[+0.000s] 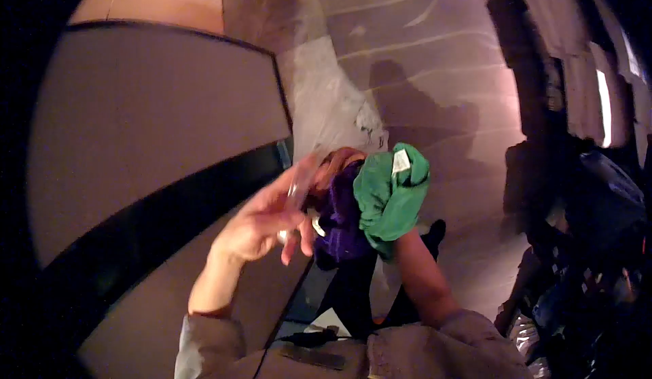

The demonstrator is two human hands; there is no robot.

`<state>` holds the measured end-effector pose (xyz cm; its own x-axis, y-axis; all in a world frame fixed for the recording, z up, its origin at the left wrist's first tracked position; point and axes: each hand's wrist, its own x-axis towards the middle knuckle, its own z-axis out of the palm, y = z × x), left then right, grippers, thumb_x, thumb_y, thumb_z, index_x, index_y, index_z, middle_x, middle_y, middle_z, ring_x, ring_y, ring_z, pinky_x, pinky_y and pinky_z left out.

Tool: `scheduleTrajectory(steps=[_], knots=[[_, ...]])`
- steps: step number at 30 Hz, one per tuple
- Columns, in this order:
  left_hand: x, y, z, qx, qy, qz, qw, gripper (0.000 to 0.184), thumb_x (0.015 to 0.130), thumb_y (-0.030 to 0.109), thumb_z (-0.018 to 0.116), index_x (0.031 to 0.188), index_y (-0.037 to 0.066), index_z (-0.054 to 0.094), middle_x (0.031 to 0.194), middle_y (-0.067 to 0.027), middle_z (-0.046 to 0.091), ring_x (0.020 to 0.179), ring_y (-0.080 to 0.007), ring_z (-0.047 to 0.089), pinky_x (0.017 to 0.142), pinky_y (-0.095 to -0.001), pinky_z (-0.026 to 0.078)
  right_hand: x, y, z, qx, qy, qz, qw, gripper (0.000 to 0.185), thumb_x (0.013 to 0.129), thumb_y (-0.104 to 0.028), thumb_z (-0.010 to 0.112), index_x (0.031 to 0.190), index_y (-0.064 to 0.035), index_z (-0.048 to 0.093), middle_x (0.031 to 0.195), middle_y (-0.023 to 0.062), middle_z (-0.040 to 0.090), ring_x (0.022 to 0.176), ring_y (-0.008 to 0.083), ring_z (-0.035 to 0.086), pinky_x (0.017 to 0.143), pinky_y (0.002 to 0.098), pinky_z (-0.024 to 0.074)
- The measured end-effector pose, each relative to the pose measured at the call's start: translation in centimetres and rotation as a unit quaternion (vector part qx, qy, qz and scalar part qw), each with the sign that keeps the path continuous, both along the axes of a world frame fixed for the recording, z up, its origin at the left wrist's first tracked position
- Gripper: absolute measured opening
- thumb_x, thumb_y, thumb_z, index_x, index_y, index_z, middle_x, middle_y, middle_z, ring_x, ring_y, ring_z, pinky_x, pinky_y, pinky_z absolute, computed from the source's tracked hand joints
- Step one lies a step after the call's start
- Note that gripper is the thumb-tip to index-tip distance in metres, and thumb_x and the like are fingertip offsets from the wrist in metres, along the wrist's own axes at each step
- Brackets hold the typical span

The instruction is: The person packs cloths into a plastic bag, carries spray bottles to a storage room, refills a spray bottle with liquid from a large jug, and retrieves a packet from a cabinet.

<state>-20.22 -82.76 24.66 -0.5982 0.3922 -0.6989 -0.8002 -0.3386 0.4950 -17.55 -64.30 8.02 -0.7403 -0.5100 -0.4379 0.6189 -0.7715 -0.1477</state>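
Green cloth [390, 199] with a white tag [401, 160] sat bunched at the centre, in front of the person. Purple cloth [339, 219] lay against its left side, with a rust-brown piece [343, 156] at the top of the bundle. Clear plastic [329, 97] spread from the bundle up over the floor [435, 39]; its opening could not be made out.

Left hand [261, 223] just beside the purple cloth, fingers curled, a glossy strip of plastic across them. Too blurred to tell whether they gripped it. Right forearm [424, 280] ran up under the green cloth; right hand hidden, its grip impossible to tell. Hands apart, bundle between.

Step in hand, by judgement: handling the cloths together with the plastic. The next move seemed to call for a sure hold on the plastic's edge and the loose folds gathered in, so that neither snagged.

Edges: grey panel [156, 121] to the left, its dark band [197, 199] ending near the left hand, little slack there. Dark clutter [591, 277] along the right side, well apart. Most open room: floor beyond and right of the bundle. A dark shoe [437, 233] showed just past the green cloth.
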Motion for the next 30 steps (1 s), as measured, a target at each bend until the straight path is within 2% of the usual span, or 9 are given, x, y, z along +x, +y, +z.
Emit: scheduleTrajectory(steps=[3,8,14,18,20,23,26,29,30], knots=[[1.1,3.4,1.3,0.091,0.023,0.054,0.994,0.085,0.063,-0.006,0.051,0.133,0.009,0.005,0.135,-0.0172,0.016,0.074,-0.0402,0.057,0.034,-0.0286,0.049,-0.2,0.1,-1.9,0.175,0.161,0.021,0.971,0.033,0.081,-0.027,0.047,0.108,-0.0062,0.046,0.108,0.008,0.048,0.1,0.0193,0.046,0.084,0.033,0.0385],[1.2,11.5,3.4,0.222,0.05,0.146,0.963,0.073,0.074,-0.009,0.038,0.133,0.012,0.002,0.136,-0.0191,0.01,0.095,-0.0495,0.047,0.039,-0.032,0.053,-2.9,0.0,-5.8,0.404,0.454,-0.011,0.794,0.037,0.082,-0.016,0.046,0.117,-0.003,0.043,0.12,0.0114,0.041,0.111,0.0188,0.04,0.093,0.0279,0.0324],[7.5,14.2,4.8,0.163,0.024,-0.081,0.983,0.073,0.072,0.001,0.05,0.133,0.008,0.01,0.127,-0.0255,0.027,0.074,-0.0378,0.058,0.034,-0.0262,0.045,-3.5,1.5,-4.8,0.39,0.288,0.051,0.873,0.036,0.082,-0.022,0.046,0.112,-0.0023,0.047,0.112,0.01,0.047,0.104,0.0185,0.044,0.086,0.028,0.0364],[8.3,10.3,2.2,0.128,-0.1,0.061,0.985,0.074,0.068,-0.003,0.049,0.133,0.01,0.015,0.112,-0.0289,0.041,0.055,-0.0205,0.053,0.033,-0.0196,0.036,-5.7,2.2,-5.7,0.405,0.219,0.058,0.886,0.036,0.082,-0.025,0.045,0.109,-0.0018,0.05,0.106,0.0091,0.051,0.1,0.0183,0.047,0.081,0.0281,0.0392],[7.1,10.6,5.1,0.278,-0.072,0.109,0.952,0.075,0.067,-0.001,0.05,0.133,0.011,0.015,0.108,-0.0299,0.044,0.053,-0.0176,0.052,0.033,-0.0199,0.036,-6.2,1.8,-6.1,0.425,0.205,0.075,0.878,0.036,0.082,-0.027,0.045,0.107,-0.0015,0.051,0.103,0.0087,0.053,0.098,0.0182,0.049,0.079,0.0282,0.0405],[4.5,8.1,3.0,0.118,0.07,0.191,0.972,0.066,0.067,0.008,0.054,0.128,0.005,0.027,0.107,-0.0261,0.048,0.052,-0.0139,0.048,0.034,-0.0188,0.038,-6.2,0.6,-6.9,0.484,0.199,0.11,0.845,0.037,0.083,-0.03,0.045,0.105,-0.0011,0.053,0.099,0.008,0.056,0.094,0.0181,0.051,0.076,0.0283,0.0426],[3.4,2.0,1.0,0.082,0.077,0.271,0.956,0.06,0.068,0.01,0.053,0.122,-0.002,0.032,0.11,-0.0207,0.049,0.058,-0.0129,0.049,0.036,-0.0166,0.038,-5.6,2.2,-7.2,0.624,0.268,0.179,0.712,0.039,0.083,-0.033,0.045,0.102,-0.0008,0.055,0.094,0.0073,0.059,0.091,0.0179,0.053,0.072,0.0284,0.0446],[4.3,-2.9,-1.7,0.122,0.042,0.364,0.923,0.053,0.066,0.01,0.054,0.114,-0.006,0.04,0.103,-0.0216,0.052,0.053,-0.0131,0.049,0.037,-0.0155,0.039,-5.7,8.0,-5.0,0.732,0.501,0.277,0.369,0.031,0.08,-0.022,0.047,0.109,-0.0122,0.053,0.106,0.0116,0.055,0.097,0.0239,0.052,0.083,0.0312,0.0412],[4.3,-3.4,-2.5,0.129,0.031,0.359,0.924,0.053,0.066,0.01,0.054,0.114,-0.006,0.04,0.103,-0.0216,0.052,0.053,-0.0131,0.049,0.037,-0.0155,0.039,-5.4,8.3,-7.0,0.67,0.512,0.344,0.413,0.034,0.078,-0.024,0.049,0.111,-0.0169,0.051,0.107,0.011,0.055,0.097,0.0244,0.053,0.081,0.032,0.0423]])
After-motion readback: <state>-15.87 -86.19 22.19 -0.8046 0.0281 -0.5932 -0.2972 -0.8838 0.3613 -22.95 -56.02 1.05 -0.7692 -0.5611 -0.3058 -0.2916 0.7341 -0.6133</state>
